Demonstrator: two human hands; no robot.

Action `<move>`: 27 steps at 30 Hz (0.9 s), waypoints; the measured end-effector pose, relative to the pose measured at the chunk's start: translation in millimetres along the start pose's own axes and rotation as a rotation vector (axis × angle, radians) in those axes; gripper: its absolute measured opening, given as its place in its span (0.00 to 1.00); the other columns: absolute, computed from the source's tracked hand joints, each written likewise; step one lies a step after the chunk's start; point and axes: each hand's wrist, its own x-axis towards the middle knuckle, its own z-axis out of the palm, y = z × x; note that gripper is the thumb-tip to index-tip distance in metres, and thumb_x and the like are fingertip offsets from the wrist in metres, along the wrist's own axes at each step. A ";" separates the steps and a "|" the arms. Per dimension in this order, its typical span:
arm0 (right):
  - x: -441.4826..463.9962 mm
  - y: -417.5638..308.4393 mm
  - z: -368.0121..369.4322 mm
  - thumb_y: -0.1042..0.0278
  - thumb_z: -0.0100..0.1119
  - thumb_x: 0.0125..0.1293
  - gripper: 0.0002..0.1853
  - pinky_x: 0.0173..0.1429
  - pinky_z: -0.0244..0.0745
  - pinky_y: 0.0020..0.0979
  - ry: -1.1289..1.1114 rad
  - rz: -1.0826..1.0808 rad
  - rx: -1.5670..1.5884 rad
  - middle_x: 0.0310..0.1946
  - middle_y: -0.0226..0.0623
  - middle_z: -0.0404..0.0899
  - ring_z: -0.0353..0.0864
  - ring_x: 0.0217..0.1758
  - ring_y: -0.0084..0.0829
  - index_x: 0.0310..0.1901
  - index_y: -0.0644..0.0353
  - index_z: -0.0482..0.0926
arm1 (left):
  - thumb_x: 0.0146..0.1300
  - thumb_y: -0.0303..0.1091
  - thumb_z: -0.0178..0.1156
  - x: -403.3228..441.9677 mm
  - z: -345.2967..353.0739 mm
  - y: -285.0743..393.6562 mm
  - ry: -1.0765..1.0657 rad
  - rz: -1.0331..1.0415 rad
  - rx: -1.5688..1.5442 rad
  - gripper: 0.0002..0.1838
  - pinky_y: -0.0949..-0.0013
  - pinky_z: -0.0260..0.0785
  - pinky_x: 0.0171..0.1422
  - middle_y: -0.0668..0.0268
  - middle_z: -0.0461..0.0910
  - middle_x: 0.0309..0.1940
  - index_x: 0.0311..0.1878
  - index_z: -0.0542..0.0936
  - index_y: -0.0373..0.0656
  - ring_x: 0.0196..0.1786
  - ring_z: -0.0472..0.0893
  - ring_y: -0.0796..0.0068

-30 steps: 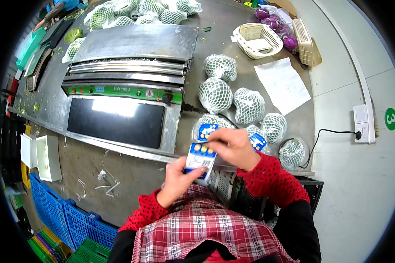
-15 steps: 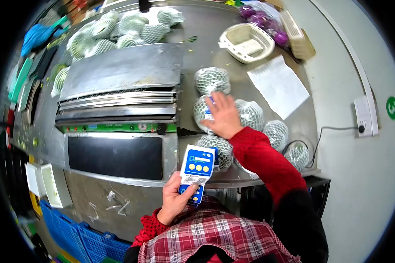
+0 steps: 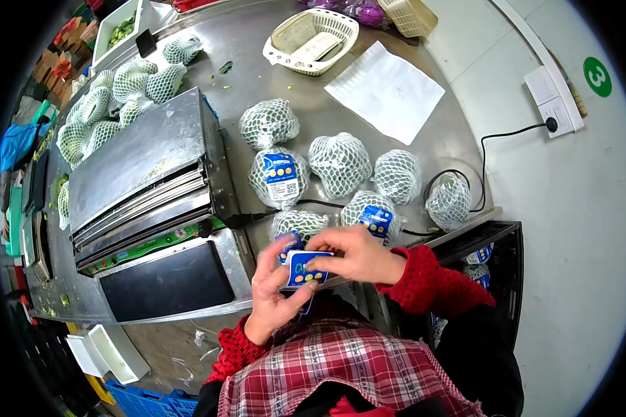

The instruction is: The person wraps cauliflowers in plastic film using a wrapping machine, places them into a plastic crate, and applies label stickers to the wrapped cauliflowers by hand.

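Blue-and-white labels (image 3: 306, 270) are held between my two hands near the table's front edge. My left hand (image 3: 275, 288) grips the strip from the left, its fingers slightly blurred. Thumb and fingers of my right hand (image 3: 348, 256) pinch the label's upper right part. Just beyond them lies a net-wrapped bundle (image 3: 300, 222) with a blue label. Another wrapped bundle (image 3: 279, 178) bears a blue-and-white label, and so does one (image 3: 372, 214) to the right. Unlabelled on their visible sides are bundles at the back (image 3: 269, 124), middle (image 3: 340, 165) and right (image 3: 398, 176).
A metal wrapping machine (image 3: 146, 149) with a black plate (image 3: 167, 281) stands left. Behind it lie several netted bundles (image 3: 94, 104). A white basket (image 3: 311, 42) and paper sheet (image 3: 386, 92) are at the back. A black cable (image 3: 483, 167) runs to the wall socket (image 3: 553, 118).
A label now shows on the middle-left bundle, where my right hand was pressing. My right hand has come back to the labels in my left hand. The view has turned and shifted.
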 end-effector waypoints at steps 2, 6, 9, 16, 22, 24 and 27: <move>-8.6 3.7 -1.9 0.72 0.68 0.58 0.10 0.34 0.77 0.31 0.072 -0.284 -0.348 0.31 0.41 0.82 0.83 0.30 0.37 0.41 0.63 0.82 | 0.53 0.23 0.70 -6.4 7.7 -6.9 -0.081 -0.055 -0.102 0.10 0.69 0.74 0.51 0.55 0.82 0.49 0.39 0.85 0.38 0.47 0.83 0.69; 20.1 -4.4 -61.1 0.68 0.66 0.61 0.10 0.33 0.76 0.31 0.304 -0.166 -0.311 0.28 0.40 0.81 0.82 0.29 0.34 0.39 0.64 0.80 | 0.61 0.29 0.69 -22.0 29.1 2.1 -0.068 -0.571 -0.408 0.11 0.77 0.74 0.38 0.68 0.86 0.31 0.44 0.85 0.34 0.33 0.80 0.87; 68.8 44.2 -118.0 0.64 0.66 0.61 0.11 0.36 0.75 0.30 0.465 0.032 -0.147 0.28 0.41 0.81 0.82 0.30 0.32 0.41 0.60 0.80 | 0.62 0.28 0.68 -21.8 28.3 1.7 -0.060 -0.604 -0.418 0.10 0.78 0.73 0.38 0.69 0.85 0.31 0.44 0.85 0.34 0.33 0.78 0.88; 78.8 96.3 -98.9 0.40 0.62 0.59 0.36 0.68 0.59 0.52 0.461 0.074 -1.197 0.65 0.48 0.68 0.67 0.67 0.47 0.59 0.62 0.72 | 0.64 0.24 0.64 -17.3 18.1 -1.6 -0.011 -0.499 -0.317 0.07 0.77 0.70 0.41 0.68 0.83 0.35 0.44 0.82 0.33 0.36 0.78 0.84; 66.5 122.5 -90.8 0.36 0.55 0.63 0.41 0.70 0.56 0.54 0.536 -0.014 -1.152 0.66 0.50 0.65 0.66 0.67 0.48 0.66 0.64 0.68 | 0.61 0.22 0.64 -8.9 20.6 -6.9 0.005 -0.375 -0.290 0.06 0.76 0.68 0.44 0.66 0.79 0.37 0.42 0.82 0.33 0.39 0.76 0.80; 61.5 96.8 -99.3 0.43 0.60 0.62 0.34 0.63 0.62 0.49 0.666 -0.106 -1.058 0.58 0.46 0.72 0.73 0.57 0.45 0.61 0.63 0.72 | 0.61 0.22 0.64 -7.7 22.8 -5.6 -0.025 -0.357 -0.256 0.06 0.75 0.68 0.45 0.66 0.79 0.38 0.42 0.82 0.32 0.39 0.76 0.79; 70.9 112.5 -109.9 0.51 0.64 0.60 0.29 0.59 0.66 0.41 0.606 -0.123 -1.045 0.51 0.44 0.76 0.75 0.53 0.42 0.57 0.61 0.76 | 0.61 0.21 0.65 -8.6 32.7 -7.1 -0.064 -0.372 -0.280 0.06 0.75 0.68 0.45 0.66 0.79 0.39 0.41 0.82 0.32 0.40 0.76 0.79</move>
